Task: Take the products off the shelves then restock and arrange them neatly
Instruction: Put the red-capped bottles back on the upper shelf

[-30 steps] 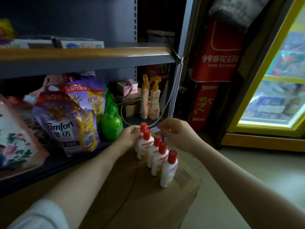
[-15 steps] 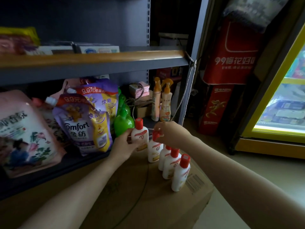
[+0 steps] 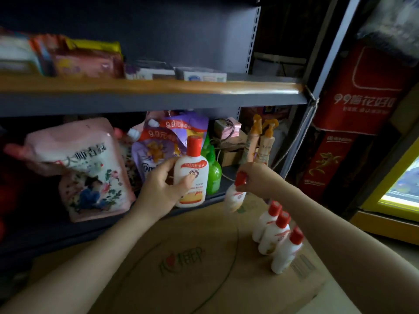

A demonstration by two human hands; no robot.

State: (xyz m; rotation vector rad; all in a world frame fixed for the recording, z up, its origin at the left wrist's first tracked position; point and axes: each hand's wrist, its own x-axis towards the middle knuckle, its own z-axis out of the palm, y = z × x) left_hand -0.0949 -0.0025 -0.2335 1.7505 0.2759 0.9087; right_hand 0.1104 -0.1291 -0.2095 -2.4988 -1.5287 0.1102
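At the far left of the frame we see a pink floral refill pouch [image 3: 90, 168] leaning on the lower shelf [image 3: 158, 207], with purple softener pouches [image 3: 158, 146] just to its right. Left of centre, our left hand [image 3: 163, 189] wraps fingers and thumb around a white red-capped lotion bottle [image 3: 191, 175], held upright in front of the shelf. Right of centre, our right hand [image 3: 258, 180] pinches the red cap of a second bottle [image 3: 235, 196], blurred and tilted above the cardboard box [image 3: 181, 268]. At lower right, three more bottles [image 3: 276, 236] stand in a row on the box. We judge restocking has only begun: two bottles are in hand and not yet shelved, and three wait on the box.
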